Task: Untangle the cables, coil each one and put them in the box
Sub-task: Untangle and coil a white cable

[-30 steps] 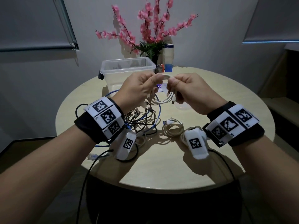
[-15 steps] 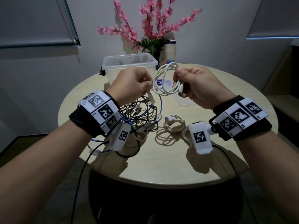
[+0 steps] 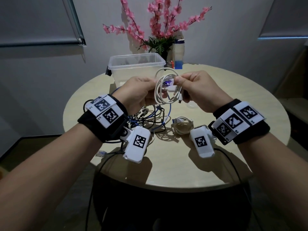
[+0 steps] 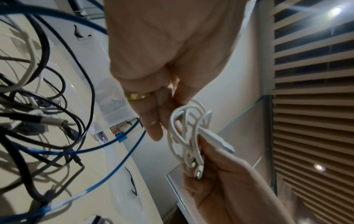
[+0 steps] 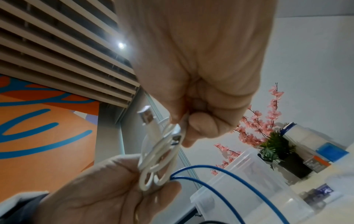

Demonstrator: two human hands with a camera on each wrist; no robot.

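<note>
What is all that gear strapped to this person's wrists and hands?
Both forearms are bare. Each wrist wears a black band topped with white blocks printed with black square codes. A small white camera box, also coded, hangs below each wrist, another at the right, with thin black cables trailing off. The left hand has a gold ring.

- The white cable (image 3: 166, 90) looks like smooth, slightly glossy plastic with shiny metal plugs.
- The box (image 3: 135, 63) is clear, frosted plastic.
- The table (image 3: 175, 157) has a matt, pale wood-like top.
</note>
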